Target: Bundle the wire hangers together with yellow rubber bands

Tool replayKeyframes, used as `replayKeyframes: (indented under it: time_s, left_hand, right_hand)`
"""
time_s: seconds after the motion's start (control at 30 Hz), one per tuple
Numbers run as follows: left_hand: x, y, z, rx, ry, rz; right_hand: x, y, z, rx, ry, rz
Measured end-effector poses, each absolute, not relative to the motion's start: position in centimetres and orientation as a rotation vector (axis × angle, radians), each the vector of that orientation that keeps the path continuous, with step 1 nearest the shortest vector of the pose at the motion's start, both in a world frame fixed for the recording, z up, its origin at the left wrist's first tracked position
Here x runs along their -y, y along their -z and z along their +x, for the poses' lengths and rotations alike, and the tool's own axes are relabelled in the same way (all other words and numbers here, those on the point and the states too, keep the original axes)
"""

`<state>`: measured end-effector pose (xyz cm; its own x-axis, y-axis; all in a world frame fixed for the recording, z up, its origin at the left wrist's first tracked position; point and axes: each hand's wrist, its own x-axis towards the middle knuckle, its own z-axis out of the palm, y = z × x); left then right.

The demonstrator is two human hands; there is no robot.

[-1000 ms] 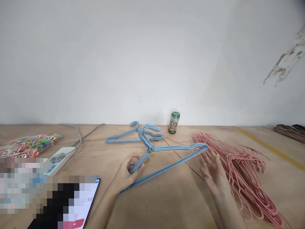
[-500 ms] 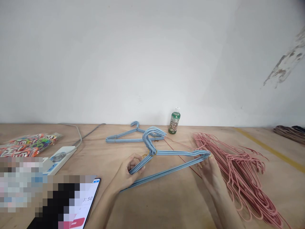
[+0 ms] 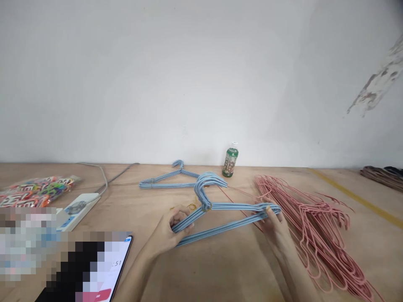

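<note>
Held between both hands, above the table, is a bundle of several blue hangers (image 3: 226, 230), their hooks bunched together and pointing right. A thin yellow tie wraps the neck of the bundle. My left hand (image 3: 171, 230) is closed around the left corner, with a loose yellow tie (image 3: 191, 206) beside its fingers. My right hand (image 3: 274, 222) grips the right corner, thumb on top. Behind them a second stack of blue hangers (image 3: 166, 185) lies on the table. A pile of pink hangers (image 3: 317, 222) lies right of my right hand.
A green bottle (image 3: 231, 161) stands near the wall. At left are a power strip (image 3: 83, 205) with cables, bags of colourful bands (image 3: 40, 191) and a phone (image 3: 118, 256). Dark hangers (image 3: 382, 176) lie at the far right. A yellow stripe (image 3: 355, 197) crosses the table.
The held blue bundle has shifted slightly right, its hooks a little lower. My right thumb has come onto the top of the right corner. My left hand keeps its grip.
</note>
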<state>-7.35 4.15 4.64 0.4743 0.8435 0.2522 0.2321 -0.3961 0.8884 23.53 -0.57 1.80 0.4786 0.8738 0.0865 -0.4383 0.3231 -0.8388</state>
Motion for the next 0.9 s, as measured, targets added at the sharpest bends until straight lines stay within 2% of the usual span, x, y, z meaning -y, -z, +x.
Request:
replayKeyframes:
  time_s: [0.63,0.9]
  left_hand:
    - [-4.1,-4.7,-7.0,-0.943,-1.056,1.826]
    - [-4.5,-3.6,-5.9,-0.954,-1.28,1.639]
  right_hand:
    - [1.2,-1.2,22.2,0.862,-1.292,-0.79]
    - [1.4,-2.2,23.1,0.856,-1.224,-0.952]
